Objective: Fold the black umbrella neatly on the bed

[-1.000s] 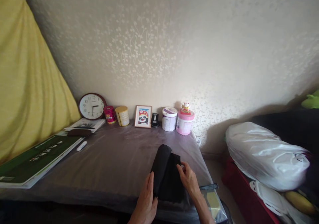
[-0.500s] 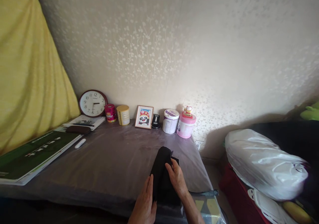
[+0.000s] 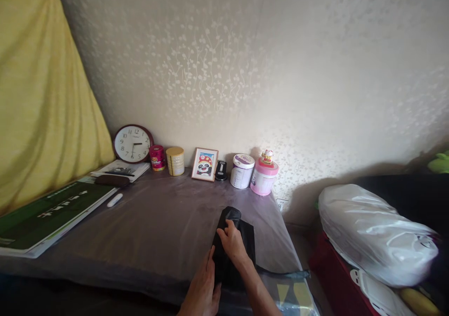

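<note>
A black folded bundle [image 3: 227,214], fabric-like with a smooth sheen, lies at the front right of the table. My left hand [image 3: 203,281] holds its left side, fingers straight along the edge and the thumb lower down. Across its top lies my right hand [image 3: 233,245], fingers bent and pressing on the black material. A flat black panel [image 3: 248,236] sticks out on the right of the bundle. My wrists and forearms hide the near end, and I cannot tell what, if anything, is wrapped inside.
A clear bag with yellow patches [image 3: 291,292] lies at the front right corner. Along the wall stand a clock [image 3: 132,143], a picture frame [image 3: 204,165] and several tubs. A green board [image 3: 52,213] lies left; a white plastic bag [image 3: 372,231] sits beyond the right edge.
My right hand has moved left, from the bundle's right edge onto its top. More of the flat black panel shows on the right. My left hand stays at the left side.
</note>
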{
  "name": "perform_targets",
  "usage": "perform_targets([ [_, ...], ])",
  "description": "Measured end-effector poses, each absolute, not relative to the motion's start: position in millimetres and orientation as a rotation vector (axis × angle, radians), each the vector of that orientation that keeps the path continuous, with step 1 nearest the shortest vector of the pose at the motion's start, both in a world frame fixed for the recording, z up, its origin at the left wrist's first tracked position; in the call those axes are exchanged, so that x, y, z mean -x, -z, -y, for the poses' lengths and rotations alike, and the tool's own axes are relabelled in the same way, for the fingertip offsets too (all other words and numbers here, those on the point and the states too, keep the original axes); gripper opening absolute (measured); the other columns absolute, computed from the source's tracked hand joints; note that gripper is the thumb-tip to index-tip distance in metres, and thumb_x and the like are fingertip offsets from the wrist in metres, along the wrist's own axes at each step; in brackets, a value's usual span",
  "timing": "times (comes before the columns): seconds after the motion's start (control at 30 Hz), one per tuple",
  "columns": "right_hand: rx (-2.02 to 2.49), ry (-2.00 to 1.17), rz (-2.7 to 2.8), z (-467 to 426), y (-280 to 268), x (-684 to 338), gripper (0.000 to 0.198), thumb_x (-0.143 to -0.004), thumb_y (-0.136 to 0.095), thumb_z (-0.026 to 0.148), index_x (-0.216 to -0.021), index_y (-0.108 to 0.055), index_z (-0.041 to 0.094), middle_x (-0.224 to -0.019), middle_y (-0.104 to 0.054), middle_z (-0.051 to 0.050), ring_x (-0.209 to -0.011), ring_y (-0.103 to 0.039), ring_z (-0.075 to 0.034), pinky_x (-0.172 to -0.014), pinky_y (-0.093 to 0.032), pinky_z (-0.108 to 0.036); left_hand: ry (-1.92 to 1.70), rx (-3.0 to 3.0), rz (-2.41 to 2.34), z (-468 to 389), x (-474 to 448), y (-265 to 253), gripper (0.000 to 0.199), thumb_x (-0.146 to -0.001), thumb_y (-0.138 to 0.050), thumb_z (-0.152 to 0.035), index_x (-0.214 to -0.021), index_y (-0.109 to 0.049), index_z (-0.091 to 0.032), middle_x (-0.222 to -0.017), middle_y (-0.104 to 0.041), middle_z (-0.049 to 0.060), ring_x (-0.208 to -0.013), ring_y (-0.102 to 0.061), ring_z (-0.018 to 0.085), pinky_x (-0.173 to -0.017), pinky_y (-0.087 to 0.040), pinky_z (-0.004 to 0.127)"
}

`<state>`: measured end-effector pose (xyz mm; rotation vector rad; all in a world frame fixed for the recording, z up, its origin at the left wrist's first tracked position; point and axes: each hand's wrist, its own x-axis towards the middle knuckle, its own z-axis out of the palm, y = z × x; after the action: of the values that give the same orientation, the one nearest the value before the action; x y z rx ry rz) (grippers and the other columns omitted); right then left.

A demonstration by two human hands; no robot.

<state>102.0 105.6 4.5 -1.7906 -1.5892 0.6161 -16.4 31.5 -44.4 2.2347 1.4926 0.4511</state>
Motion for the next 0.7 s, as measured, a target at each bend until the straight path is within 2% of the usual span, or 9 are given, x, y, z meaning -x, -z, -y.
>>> perform_targets([
  [0.07, 1.811, -0.629, 1.613, -105.3, -7.6, -100.4, 0.034, -0.081, -0.052, 0.021, -0.112, -0.053, 0.009, -0.066, -0.068, -0.004, -0.069, -0.066, -0.019, -0.056, -0.04, -0.023, -0.467, -2.23, -1.492, -31.3, 18.3, 48.0, 0.07, -0.073, -0.04, -0.014, -0.137, -0.017, 0.001, -0.146, -0.023, 0.021, -0.136, -0.019, 0.025, -0.112, -0.021, 0.043],
  [0.13, 1.807, -0.7, 1.628, -104.5, -9.5, -99.0, 0.03, -0.082, -0.05, 0.022, -0.111, -0.053, 0.012, -0.066, -0.068, -0.002, -0.062, -0.066, -0.016, -0.055, -0.041, -0.022, -0.504, -2.214, -1.477, -30.5, 20.2, 52.5, 0.068, -0.076, -0.038, -0.017, -0.137, -0.016, 0.0, -0.146, -0.024, 0.022, -0.136, -0.02, 0.026, -0.111, -0.023, 0.044],
  [0.23, 1.752, -0.884, 1.659, -103.4, -11.1, -97.2, 0.024, -0.086, -0.043, 0.025, -0.105, -0.053, 0.014, -0.064, -0.069, 0.0, -0.047, -0.062, -0.011, -0.049, -0.041, -0.02, -0.652, -2.154, -1.451, -27.3, 21.5, 55.7, 0.073, -0.078, -0.036, -0.016, -0.14, 0.001, -0.004, -0.146, -0.025, 0.022, -0.135, -0.025, 0.025, -0.108, -0.029, 0.043],
  [0.3, 1.711, -0.952, 1.687, -102.7, -12.2, -96.5, 0.02, -0.088, -0.04, 0.025, -0.097, -0.055, 0.016, -0.065, -0.07, 0.001, -0.043, -0.06, -0.009, -0.048, -0.041, -0.018, -0.773, -2.119, -1.425, -24.3, 21.4, 54.1, 0.082, -0.076, -0.038, -0.014, -0.139, 0.014, -0.009, -0.147, -0.024, 0.018, -0.135, -0.026, 0.022, -0.106, -0.033, 0.039],
  [0.37, 1.706, -0.931, 1.719, -102.1, -13.7, -96.3, 0.018, -0.088, -0.039, 0.024, -0.087, -0.056, 0.018, -0.066, -0.07, 0.001, -0.044, -0.06, -0.008, -0.049, -0.041, -0.017, -0.808, -2.127, -1.41, -21.9, 21.9, 51.4, 0.089, -0.073, -0.041, -0.011, -0.139, 0.017, -0.015, -0.147, -0.025, 0.015, -0.133, -0.03, 0.022, -0.104, -0.036, 0.037],
  [0.47, 1.705, -0.868, 1.765, -100.6, -16.0, -96.5, 0.02, -0.088, -0.039, 0.022, -0.076, -0.055, 0.019, -0.066, -0.07, 0.001, -0.047, -0.061, -0.008, -0.051, -0.041, -0.016, -0.624, -2.2, -1.447, -21.6, 26.2, 49.3, 0.09, -0.07, -0.046, -0.012, -0.142, 0.009, -0.019, -0.14, -0.038, 0.015, -0.124, -0.043, 0.026, -0.098, -0.041, 0.04],
  [0.53, 1.675, -0.876, 1.773, -99.1, -17.2, -96.6, 0.021, -0.087, -0.039, 0.021, -0.073, -0.053, 0.019, -0.066, -0.07, 0.001, -0.046, -0.061, -0.008, -0.051, -0.041, -0.016, -0.496, -2.256, -1.496, -22.9, 31.1, 48.5, 0.084, -0.072, -0.049, -0.018, -0.143, -0.003, -0.02, -0.137, -0.041, 0.018, -0.122, -0.045, 0.03, -0.095, -0.042, 0.044],
  [0.63, 1.644, -0.9, 1.766, -96.9, -18.1, -96.4, 0.02, -0.087, -0.038, 0.02, -0.073, -0.052, 0.019, -0.066, -0.07, 0.002, -0.043, -0.059, -0.007, -0.05, -0.041, -0.016, -0.524, -2.346, -1.603, -24.7, 36.2, 44.3, 0.075, -0.074, -0.053, -0.027, -0.141, -0.02, -0.022, -0.145, -0.026, 0.019, -0.13, -0.032, 0.035, -0.099, -0.036, 0.05],
  [0.7, 1.649, -0.872, 1.778, -95.9, -18.6, -95.9, 0.02, -0.087, -0.037, 0.02, -0.074, -0.052, 0.019, -0.066, -0.07, 0.002, -0.043, -0.058, -0.007, -0.051, -0.04, -0.016, -0.597, -2.388, -1.645, -25.2, 35.0, 41.4, 0.074, -0.073, -0.055, -0.028, -0.14, -0.024, -0.024, -0.15, -0.014, 0.017, -0.134, -0.022, 0.036, -0.102, -0.032, 0.053],
])
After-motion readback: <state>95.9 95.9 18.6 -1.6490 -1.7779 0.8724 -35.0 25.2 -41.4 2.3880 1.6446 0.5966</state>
